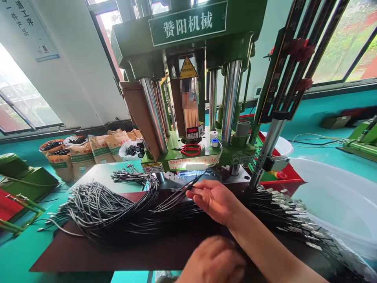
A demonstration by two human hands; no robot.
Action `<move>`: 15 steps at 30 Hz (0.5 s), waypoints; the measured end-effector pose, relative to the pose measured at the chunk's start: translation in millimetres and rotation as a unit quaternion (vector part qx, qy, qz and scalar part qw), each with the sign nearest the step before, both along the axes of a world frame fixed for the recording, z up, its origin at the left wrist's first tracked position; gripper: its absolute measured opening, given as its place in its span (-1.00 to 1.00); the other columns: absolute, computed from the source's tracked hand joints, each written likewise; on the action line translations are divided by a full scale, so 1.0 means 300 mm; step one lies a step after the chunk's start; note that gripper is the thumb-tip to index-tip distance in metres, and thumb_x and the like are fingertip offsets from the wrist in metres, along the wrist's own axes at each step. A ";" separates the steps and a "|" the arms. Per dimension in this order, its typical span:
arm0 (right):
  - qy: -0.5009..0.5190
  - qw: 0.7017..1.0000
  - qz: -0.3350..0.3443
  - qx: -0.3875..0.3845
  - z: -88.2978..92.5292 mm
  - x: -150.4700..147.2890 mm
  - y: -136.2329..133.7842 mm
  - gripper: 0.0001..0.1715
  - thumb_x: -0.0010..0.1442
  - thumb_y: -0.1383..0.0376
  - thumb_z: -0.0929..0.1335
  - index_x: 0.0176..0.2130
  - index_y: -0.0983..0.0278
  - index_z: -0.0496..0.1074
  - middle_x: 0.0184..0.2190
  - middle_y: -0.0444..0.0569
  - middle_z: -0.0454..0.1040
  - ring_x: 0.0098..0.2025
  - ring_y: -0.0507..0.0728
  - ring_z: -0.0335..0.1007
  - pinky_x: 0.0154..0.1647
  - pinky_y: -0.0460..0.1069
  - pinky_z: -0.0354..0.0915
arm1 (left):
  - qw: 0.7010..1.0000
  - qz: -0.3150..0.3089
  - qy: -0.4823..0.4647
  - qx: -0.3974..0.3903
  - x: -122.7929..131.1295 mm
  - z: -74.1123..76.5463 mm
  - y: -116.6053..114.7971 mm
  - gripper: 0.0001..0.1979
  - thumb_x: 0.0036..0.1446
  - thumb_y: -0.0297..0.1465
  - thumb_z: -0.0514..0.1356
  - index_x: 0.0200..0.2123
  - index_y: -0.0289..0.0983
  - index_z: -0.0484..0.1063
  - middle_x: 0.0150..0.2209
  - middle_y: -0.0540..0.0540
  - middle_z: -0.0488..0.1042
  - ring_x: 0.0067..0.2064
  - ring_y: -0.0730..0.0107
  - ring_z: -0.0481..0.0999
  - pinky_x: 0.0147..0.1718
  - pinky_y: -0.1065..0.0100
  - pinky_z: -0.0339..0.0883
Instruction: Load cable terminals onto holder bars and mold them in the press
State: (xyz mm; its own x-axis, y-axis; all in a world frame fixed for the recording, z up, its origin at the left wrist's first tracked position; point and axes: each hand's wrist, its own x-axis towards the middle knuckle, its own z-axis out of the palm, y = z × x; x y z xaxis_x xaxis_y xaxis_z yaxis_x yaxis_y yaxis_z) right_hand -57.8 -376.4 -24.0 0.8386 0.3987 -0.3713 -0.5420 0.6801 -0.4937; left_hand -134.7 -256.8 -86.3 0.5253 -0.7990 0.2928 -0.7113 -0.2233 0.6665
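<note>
My right hand (213,198) reaches in from the lower right, palm turned partly up. Its fingertips close on a few thin black cables (173,198), whose upper ends point toward the machine's bed. Below it, near the bottom edge, my left hand (213,259) is curled and blurred; whatever may be in its fingers is hidden. A big heap of black cables (100,206) lies across the dark red-brown board (97,255), bent round at the left. At the right, the cable ends carry small metallic fittings (294,208).
A green press (188,23) with chrome columns (232,98) stands ahead. Red-handled scissors (191,149) and a blue-and-white roll (215,142) rest on its ledge. A red control box (281,175) and white tub (332,196) are right; paper sacks (82,159) stand back left.
</note>
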 end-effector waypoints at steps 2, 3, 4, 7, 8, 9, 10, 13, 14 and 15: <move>-0.046 0.997 0.023 -0.062 0.032 0.010 0.022 -0.81 0.21 0.49 0.13 -0.40 0.40 0.24 -0.41 0.06 0.45 -0.43 -0.06 0.46 -0.45 -0.25 0.40 | 0.994 0.049 -0.097 -0.018 0.073 0.011 -0.002 -0.77 0.21 -0.49 -0.03 -0.15 -0.31 0.39 -0.13 -0.21 0.47 -0.03 0.24 0.42 -0.02 0.22 0.31; -0.068 0.992 0.030 -0.104 0.040 0.015 0.026 -0.79 0.21 0.49 0.13 -0.43 0.38 0.23 -0.43 0.05 0.45 -0.44 -0.08 0.44 -0.46 -0.26 0.37 | 0.988 0.082 -0.130 -0.003 0.114 0.018 0.009 -0.75 0.23 -0.50 -0.05 -0.12 -0.32 0.37 -0.09 -0.23 0.46 0.01 0.22 0.40 0.03 0.17 0.28; -0.086 0.985 0.036 -0.143 0.042 0.019 0.024 -0.78 0.20 0.49 0.14 -0.45 0.37 0.22 -0.46 0.03 0.44 -0.46 -0.08 0.43 -0.49 -0.26 0.34 | 0.983 0.116 -0.142 0.028 0.154 0.025 0.030 -0.75 0.25 -0.48 -0.04 -0.07 -0.32 0.35 -0.03 -0.24 0.43 0.06 0.19 0.38 0.07 0.12 0.24; -0.145 0.957 0.044 -0.249 0.008 0.016 -0.024 -0.92 0.13 0.44 0.27 -0.40 0.38 0.34 -0.51 -0.04 0.43 -0.53 0.00 0.39 -0.63 -0.18 0.25 | 0.969 0.184 -0.094 0.132 0.254 0.040 0.129 -0.59 0.23 -0.29 0.07 0.12 -0.26 0.23 0.11 -0.23 0.35 0.17 0.12 0.29 0.13 0.07 0.18; -0.196 0.923 0.034 -0.330 -0.012 0.009 -0.051 -0.95 0.10 0.42 0.32 -0.35 0.38 0.40 -0.49 -0.04 0.44 -0.49 0.03 0.39 -0.58 -0.13 0.29 | 0.967 0.189 -0.077 0.155 0.275 0.043 0.168 -0.45 0.18 -0.19 0.14 0.19 -0.22 0.16 0.16 -0.21 0.30 0.21 0.11 0.24 0.16 0.07 0.15; -0.261 0.865 0.020 -0.429 -0.036 0.000 -0.080 -0.86 0.07 0.38 0.37 -0.28 0.36 0.45 -0.42 -0.03 0.47 -0.41 0.07 0.41 -0.44 -0.07 0.35 | 0.965 0.181 -0.062 0.176 0.289 0.046 0.207 -0.29 0.09 -0.10 0.21 0.25 -0.18 0.08 0.21 -0.20 0.24 0.24 0.10 0.19 0.18 0.08 0.12; -0.328 0.785 0.009 -0.526 -0.060 -0.011 -0.110 -0.75 0.05 0.34 0.41 -0.20 0.33 0.48 -0.33 -0.01 0.49 -0.29 0.11 0.42 -0.23 0.01 0.37 | 0.965 0.168 -0.050 0.194 0.297 0.049 0.242 -0.14 -0.01 -0.05 0.27 0.28 -0.16 0.00 0.25 -0.18 0.18 0.27 0.09 0.15 0.20 0.10 0.09; -0.445 0.589 0.040 -0.674 -0.134 -0.045 -0.179 -0.42 0.01 0.16 0.47 0.04 0.20 0.43 0.03 0.01 0.39 0.12 0.22 0.21 0.22 0.14 0.06 | 0.963 0.125 -0.023 0.239 0.304 0.065 0.314 0.04 -0.16 -0.13 0.38 0.32 -0.13 -0.11 0.31 -0.15 0.04 0.30 0.14 0.07 0.24 0.19 0.04; -0.449 0.568 0.064 -0.687 -0.156 -0.054 -0.192 -0.30 -0.02 0.10 0.48 0.11 0.18 0.37 0.11 0.01 0.32 0.18 0.23 0.12 0.26 0.14 0.00 | 0.961 0.117 -0.018 0.250 0.306 0.073 0.326 0.03 -0.15 -0.19 0.40 0.31 -0.13 -0.09 0.32 -0.14 0.03 0.30 0.16 0.07 0.24 0.21 0.03; -0.446 0.557 0.087 -0.696 -0.175 -0.061 -0.200 -0.20 -0.04 0.06 0.48 0.16 0.16 0.31 0.17 0.01 0.25 0.22 0.23 0.06 0.27 0.13 -0.02 | 0.960 0.112 -0.016 0.255 0.310 0.083 0.333 -0.01 -0.14 -0.25 0.40 0.30 -0.12 -0.05 0.31 -0.13 0.04 0.30 0.18 0.08 0.24 0.23 0.03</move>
State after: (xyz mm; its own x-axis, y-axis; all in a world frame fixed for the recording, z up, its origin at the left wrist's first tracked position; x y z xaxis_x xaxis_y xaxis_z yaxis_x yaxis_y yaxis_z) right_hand -76.1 -436.3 -76.7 0.9306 0.3488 0.1109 0.3420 -0.7209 -0.6028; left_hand -41.8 -156.9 -61.3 0.6983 -0.7104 -0.0879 -0.6254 -0.6652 0.4079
